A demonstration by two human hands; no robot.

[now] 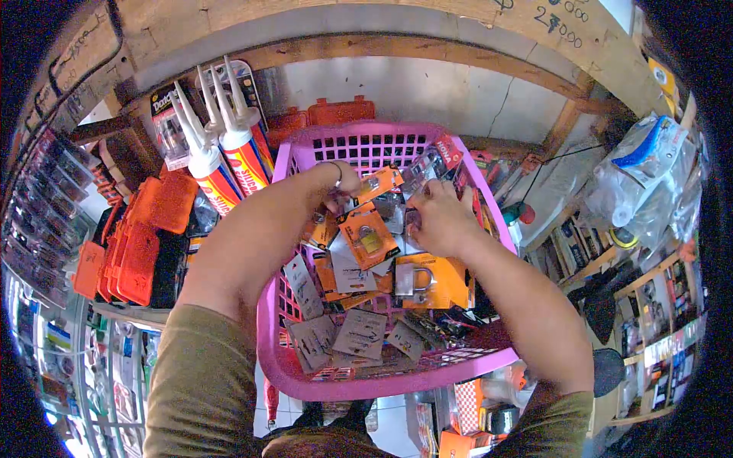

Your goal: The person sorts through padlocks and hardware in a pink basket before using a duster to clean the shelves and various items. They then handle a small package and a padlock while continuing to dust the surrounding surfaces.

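A pink plastic basket [382, 389] full of carded hardware packs stands in front of me. Both my hands are inside it. My left hand [345, 183] is closed at an orange blister pack [380, 182], its fingertips partly hidden. My right hand [439, 217] has curled fingers pressed down among the packs; what they grip is hidden. Between the hands lies an orange padlock pack [369, 238] with a brass padlock. Nearer me is a larger padlock pack [434, 282]. Grey cards [360, 334] lie along the basket's near side. A red-topped blister pack [447, 153] leans at the back right.
Silicone sealant tubes [243, 156] and orange cases [141, 244] stand to the left. A wooden beam [343, 49] crosses above the basket. Plastic-bagged goods [645, 168] hang at the right, above stocked shelves [649, 328].
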